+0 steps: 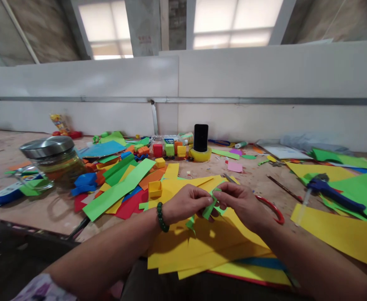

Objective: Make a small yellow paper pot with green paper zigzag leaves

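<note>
My left hand (186, 205) and my right hand (241, 202) meet over a stack of yellow paper sheets (202, 246) at the table's near edge. Both pinch a small folded strip of green paper (211, 205) between thumbs and fingertips. A green bead bracelet (161, 217) circles my left wrist. Red-handled scissors (273, 209) lie just behind my right hand, partly hidden by it. A small yellow paper box (155, 189) sits to the left of my left hand.
A lidded glass jar (56, 161) stands at the left. Green strips (120, 188), red and orange scraps and small paper cubes (170, 149) litter the middle. A black phone (201, 138) stands on a yellow tape roll. A blue glue gun (334, 192) lies on green sheets at the right.
</note>
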Demonstrator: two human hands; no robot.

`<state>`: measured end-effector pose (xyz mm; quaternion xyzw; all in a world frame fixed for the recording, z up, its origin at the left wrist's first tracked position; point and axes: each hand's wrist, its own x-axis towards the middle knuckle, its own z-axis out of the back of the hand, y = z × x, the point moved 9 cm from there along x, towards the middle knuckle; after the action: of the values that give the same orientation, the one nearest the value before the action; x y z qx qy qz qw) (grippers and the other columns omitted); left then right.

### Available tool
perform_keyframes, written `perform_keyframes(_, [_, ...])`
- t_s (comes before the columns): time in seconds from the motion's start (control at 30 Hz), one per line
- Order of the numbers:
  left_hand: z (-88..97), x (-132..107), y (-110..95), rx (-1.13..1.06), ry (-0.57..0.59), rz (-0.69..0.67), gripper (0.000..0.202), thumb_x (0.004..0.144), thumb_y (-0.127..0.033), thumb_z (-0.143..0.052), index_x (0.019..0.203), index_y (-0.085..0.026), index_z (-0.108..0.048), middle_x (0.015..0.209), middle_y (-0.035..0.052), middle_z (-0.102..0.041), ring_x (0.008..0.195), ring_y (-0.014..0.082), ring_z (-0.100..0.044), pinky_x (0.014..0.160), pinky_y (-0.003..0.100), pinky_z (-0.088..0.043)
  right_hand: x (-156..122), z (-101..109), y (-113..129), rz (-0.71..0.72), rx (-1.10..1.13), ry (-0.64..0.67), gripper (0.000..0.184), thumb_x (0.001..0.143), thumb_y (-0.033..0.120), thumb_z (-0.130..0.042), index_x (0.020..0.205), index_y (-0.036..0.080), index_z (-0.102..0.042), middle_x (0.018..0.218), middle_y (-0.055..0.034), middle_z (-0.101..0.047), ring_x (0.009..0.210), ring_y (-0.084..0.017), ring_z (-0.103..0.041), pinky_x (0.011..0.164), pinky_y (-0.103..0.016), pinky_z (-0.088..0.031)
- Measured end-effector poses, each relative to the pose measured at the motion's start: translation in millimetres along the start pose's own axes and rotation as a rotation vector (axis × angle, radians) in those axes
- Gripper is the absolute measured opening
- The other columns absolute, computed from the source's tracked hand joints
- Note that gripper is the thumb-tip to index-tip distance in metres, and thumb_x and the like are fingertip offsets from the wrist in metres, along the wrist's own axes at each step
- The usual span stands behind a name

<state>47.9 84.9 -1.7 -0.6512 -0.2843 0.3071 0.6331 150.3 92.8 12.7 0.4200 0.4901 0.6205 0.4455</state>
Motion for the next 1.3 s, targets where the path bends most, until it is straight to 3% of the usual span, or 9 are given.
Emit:
perform_keyframes(0.23, [1.7, 2, 3, 0.003, -0.012, 0.003, 0.046, 0.068, -0.057, -0.068, 0.074, -0.011, -0.067, 0.076, 0.0103, -0.071, 0.059, 0.0129, -0.064, 0.053, 0.019, -0.044, 0, 8, 4, 0.038, -0.042, -0.107, 0.031, 0.073, 0.045, -0.068, 0.062, 0.017, -0.060, 0.053, 0.0037, -0.052, 0.052, -0.009, -0.046, 0.053, -0.025, -0.038])
perform_keyframes(0.5, [-2.8, -1, -2, 0.014, -0.004, 0.002, 0.049, 0.072, -0.060, -0.062, 0.075, -0.011, -0.068, 0.070, 0.0103, -0.070, 0.059, 0.0134, -0.064, 0.052, 0.019, -0.041, -2, 1, 6, 0.009, -0.080, -0.016, 0.036, 0.070, 0.048, -0.070, 0.056, 0.017, -0.058, 0.053, 0.0032, -0.051, 0.052, -0.009, -0.047, 0.053, -0.025, -0.038])
perform_keyframes(0.77, [-1.8, 1, 1, -0.047, -0.008, -0.008, 0.048, 0.068, -0.058, -0.066, 0.073, -0.011, -0.068, 0.067, 0.0081, -0.067, 0.059, 0.0144, -0.063, 0.060, 0.024, -0.048, 1, -6, 5, 0.027, -0.076, 0.062, 0.036, 0.073, 0.048, -0.068, 0.058, 0.016, -0.061, 0.055, 0.0013, -0.055, 0.052, -0.010, -0.049, 0.053, -0.025, -0.040])
perform_keyframes(1.1, [0.0, 2, 1, -0.068, -0.035, -0.022, 0.050, 0.066, -0.061, -0.067, 0.072, -0.011, -0.064, 0.064, 0.0067, -0.065, 0.058, 0.0140, -0.063, 0.060, 0.025, -0.050, -1, -1, 13, 0.106, -0.157, 0.026, 0.033, 0.075, 0.047, -0.066, 0.064, 0.016, -0.067, 0.058, -0.0004, -0.058, 0.054, -0.010, -0.050, 0.052, -0.023, -0.043])
perform_keyframes(1.3, [-2.3, 2, 0, 0.021, -0.013, -0.043, 0.051, 0.070, -0.060, -0.064, 0.079, -0.010, -0.066, 0.071, 0.0086, -0.068, 0.058, 0.0126, -0.063, 0.053, 0.019, -0.043, -3, 7, 19, 0.156, -0.165, -0.080, 0.027, 0.072, 0.042, -0.071, 0.068, 0.016, -0.067, 0.060, -0.0005, -0.060, 0.054, -0.011, -0.051, 0.051, -0.023, -0.045])
